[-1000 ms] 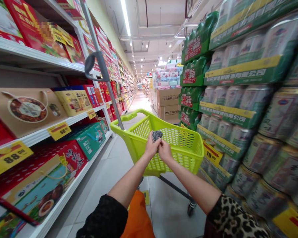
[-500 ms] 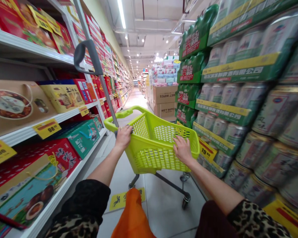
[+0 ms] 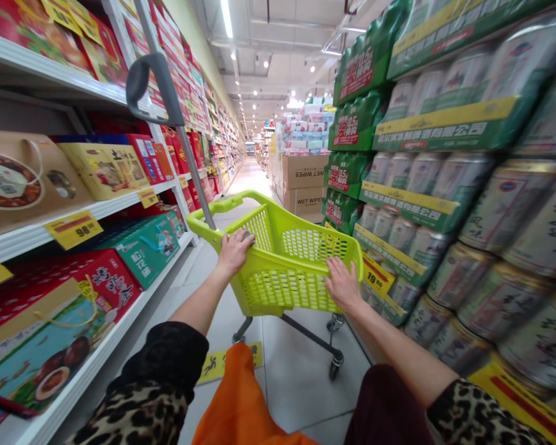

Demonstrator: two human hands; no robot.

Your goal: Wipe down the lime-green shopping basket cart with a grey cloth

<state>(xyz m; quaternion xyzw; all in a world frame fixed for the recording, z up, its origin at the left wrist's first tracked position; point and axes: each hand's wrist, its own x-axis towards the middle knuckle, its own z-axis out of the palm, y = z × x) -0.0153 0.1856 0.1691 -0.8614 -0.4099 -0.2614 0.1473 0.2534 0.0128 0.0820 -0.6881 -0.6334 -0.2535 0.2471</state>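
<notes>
**Left hand (image 3: 235,252) and right hand (image 3: 343,285) closed on a lime-green plastic shopping cart (image 3: 296,296) in a supermarket aisle**

A long, brightly lit supermarket aisle runs straight ahead, floored with pale grey tile (image 3: 296,395). Along its left side stand white metal shelves (image 3: 97,213) loaded with red and tan gift boxes, including a tan carrier box (image 3: 18,179) and a teal-green box (image 3: 143,256). On the right rises a tall stack of green-wrapped beer can cases (image 3: 505,204), with green shrink-wrapped multipacks (image 3: 356,74) beside it. Farther along that side sit brown cardboard cartons printed WET WIPES (image 3: 306,179), under a pile of pale packaged boxes (image 3: 303,127).

The cart stands in the middle of the aisle, between the shelves and the stack and touching neither. It has a deep mesh basket on a dark metal frame with small black caster wheels (image 3: 334,366), and a long grey pole with a looped handle (image 3: 155,80) rises from its left corner. A yellow floor sticker (image 3: 227,364) lies just behind it.

Both of the person's arms reach forward from leopard-print sleeves (image 3: 152,383). The left hand's fingers curl over the rim near the pole; the right hand's fingers hook over the rim on the opposite side. An orange fabric bag (image 3: 241,402) hangs at the bottom of the view.
</notes>
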